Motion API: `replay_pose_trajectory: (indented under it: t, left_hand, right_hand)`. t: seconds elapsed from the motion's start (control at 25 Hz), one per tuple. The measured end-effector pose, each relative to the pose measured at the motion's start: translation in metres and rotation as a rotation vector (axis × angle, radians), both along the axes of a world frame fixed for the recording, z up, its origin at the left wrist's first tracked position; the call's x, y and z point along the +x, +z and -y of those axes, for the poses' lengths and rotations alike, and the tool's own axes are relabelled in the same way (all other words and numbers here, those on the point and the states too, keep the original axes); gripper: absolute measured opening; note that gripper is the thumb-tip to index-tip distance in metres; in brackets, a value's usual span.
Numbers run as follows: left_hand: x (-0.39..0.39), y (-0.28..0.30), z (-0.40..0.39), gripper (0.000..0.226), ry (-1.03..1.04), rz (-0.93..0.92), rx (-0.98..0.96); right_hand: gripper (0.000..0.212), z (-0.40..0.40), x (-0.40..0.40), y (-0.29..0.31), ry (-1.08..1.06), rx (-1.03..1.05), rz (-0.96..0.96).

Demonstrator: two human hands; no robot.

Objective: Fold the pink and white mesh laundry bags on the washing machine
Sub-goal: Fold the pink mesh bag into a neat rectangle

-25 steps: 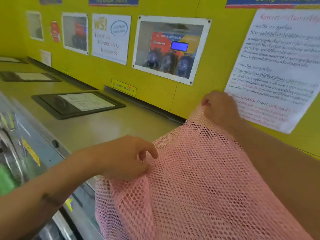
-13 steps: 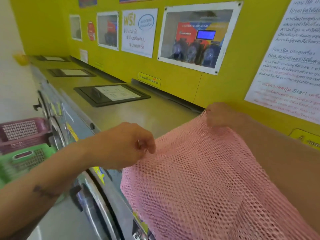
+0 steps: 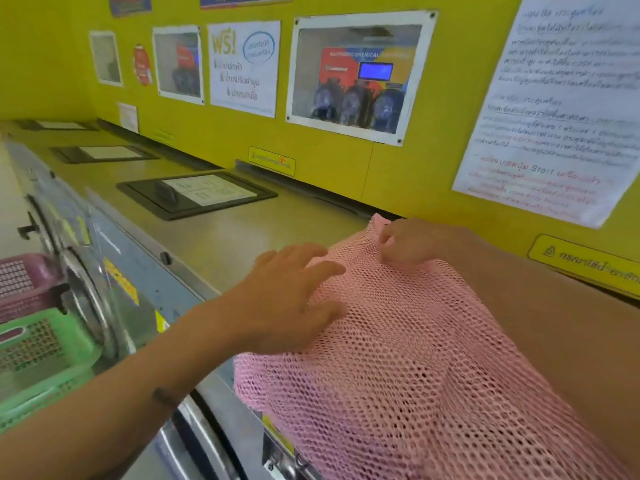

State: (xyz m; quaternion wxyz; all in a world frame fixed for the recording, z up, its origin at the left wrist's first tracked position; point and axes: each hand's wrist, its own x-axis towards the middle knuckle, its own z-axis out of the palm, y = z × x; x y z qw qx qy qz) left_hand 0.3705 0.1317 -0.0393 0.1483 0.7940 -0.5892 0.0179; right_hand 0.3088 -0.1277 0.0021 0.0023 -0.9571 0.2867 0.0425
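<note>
Yellow-walled laundrette: our pink mesh laundry bag (image 3: pixel 398 358) lies on the steel washing machine top (image 3: pixel 221 237), its near part hanging over the front. Our left hand (image 3: pixel 287 303) presses spread; our right hand (image 3: pixel 412 245) pinches the far corner. Loose overhang could drag it off.

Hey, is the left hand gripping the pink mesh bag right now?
No, the left hand lies open with fingers spread flat on the pink mesh bag, while the right hand pinches its far corner.

Bag (image 3: pixel 415 358) atop washing machine (image 3: pixel 221 244)
</note>
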Motion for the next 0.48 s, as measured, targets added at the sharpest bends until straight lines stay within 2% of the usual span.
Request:
replay_pose_trajectory:
  t: [0.08,0.2,0.32,0.4,0.48]
  left_hand:
    - [0.000,-0.016,0.005,0.064,-0.005,-0.007,0.183]
    - [0.011,-0.022,0.002,0.068,-0.015,-0.019,0.224]
    - [0.016,-0.019,0.001,0.077,-0.023,-0.005,0.246]
    - [0.012,-0.016,0.002,0.078,-0.016,-0.045,0.199]
    - [0.003,-0.009,0.003,0.069,-0.016,-0.042,0.041]
  right_hand:
    - [0.052,-0.004,-0.013,-0.002,0.006,0.037,-0.076]
    - [0.055,-0.007,-0.039,0.001,0.001,0.060,-0.027]
    - [0.059,-0.006,-0.070,0.002,0.002,0.051,-0.109]
    - [0.060,-0.007,-0.095,0.004,0.010,0.037,-0.137]
    - [0.059,-0.004,-0.126,0.010,0.020,0.009,-0.111]
